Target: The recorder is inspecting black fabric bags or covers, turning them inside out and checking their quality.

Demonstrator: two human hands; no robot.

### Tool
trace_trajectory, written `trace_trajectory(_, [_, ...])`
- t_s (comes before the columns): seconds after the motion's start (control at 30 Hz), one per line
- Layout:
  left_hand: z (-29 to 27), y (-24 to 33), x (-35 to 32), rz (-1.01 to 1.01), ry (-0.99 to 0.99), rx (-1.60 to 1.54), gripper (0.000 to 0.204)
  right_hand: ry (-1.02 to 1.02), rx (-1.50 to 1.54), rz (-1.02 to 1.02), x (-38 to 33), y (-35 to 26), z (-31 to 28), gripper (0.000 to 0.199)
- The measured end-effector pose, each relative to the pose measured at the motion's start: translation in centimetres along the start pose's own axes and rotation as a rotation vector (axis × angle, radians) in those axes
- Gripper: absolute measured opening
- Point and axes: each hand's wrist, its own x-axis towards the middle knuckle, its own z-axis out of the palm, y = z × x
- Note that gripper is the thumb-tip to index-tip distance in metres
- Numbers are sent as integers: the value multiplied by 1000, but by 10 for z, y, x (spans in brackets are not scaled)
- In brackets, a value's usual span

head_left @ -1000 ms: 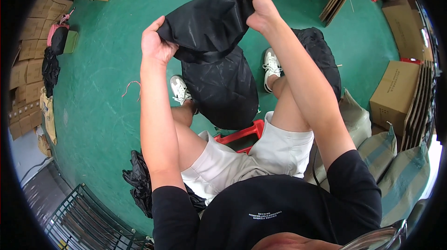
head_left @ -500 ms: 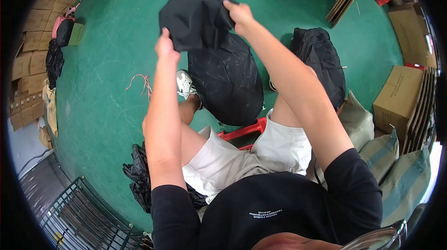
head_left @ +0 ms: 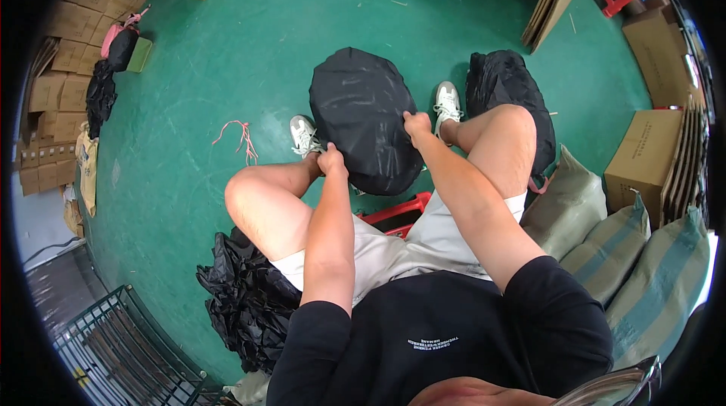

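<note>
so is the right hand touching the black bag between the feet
Touching. The head view shows the right hand pinching the near edge of the black bag, fingers curled onto the plastic with no gap.

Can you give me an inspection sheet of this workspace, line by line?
Surface: green floor, a few scraps on it.
Job's things: round black cover, held low between the knees.
Clutter: heap of black covers at the person's left; black bundle at the right; pink string.
Hands: left hand and right hand both grip the cover's near edge.
Cables: nothing seen.
Surroundings: red stool, cardboard boxes, woven sacks, wire crate.
</note>
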Motion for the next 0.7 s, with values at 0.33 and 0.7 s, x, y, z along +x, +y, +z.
trace_trajectory(0.33, [-12, -30, -68, 154, -205, -4, 36, 69, -224, -15, 8, 21, -25, 46])
trace_trajectory(0.7, [-19, -54, -36, 89, -3, 201, 38, 17, -418, -11, -6, 34, -15, 34])
